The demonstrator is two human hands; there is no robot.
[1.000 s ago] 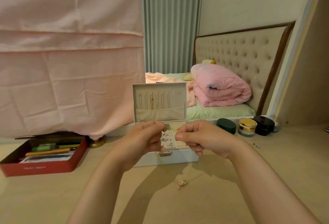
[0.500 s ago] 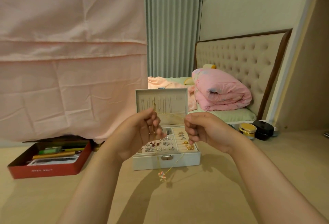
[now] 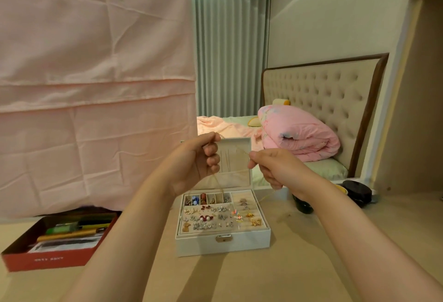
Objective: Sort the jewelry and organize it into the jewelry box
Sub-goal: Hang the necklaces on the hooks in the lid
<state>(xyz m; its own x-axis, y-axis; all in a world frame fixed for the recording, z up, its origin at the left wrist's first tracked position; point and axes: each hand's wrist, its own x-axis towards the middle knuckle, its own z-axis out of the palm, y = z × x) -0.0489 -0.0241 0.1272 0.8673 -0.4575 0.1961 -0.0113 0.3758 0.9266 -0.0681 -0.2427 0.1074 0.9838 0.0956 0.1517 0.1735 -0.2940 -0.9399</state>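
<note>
the jewelry box (image 3: 223, 245) sits open on the surface (image 3: 309, 268), its tray full of earrings (image 3: 206, 217). above it my left hand (image 3: 194, 157) and right hand (image 3: 271, 165) are raised a little apart, each pinching the thin gold necklace (image 3: 242, 152) strung between them. i'd hold it taut and untangled, then loop it over a hook in the lid (image 3: 236, 178) behind.

gold chain (image 3: 242, 151): raised, draped | white jewelry box (image 3: 223, 241): lid open, earrings (image 3: 203, 218) inside
</note>
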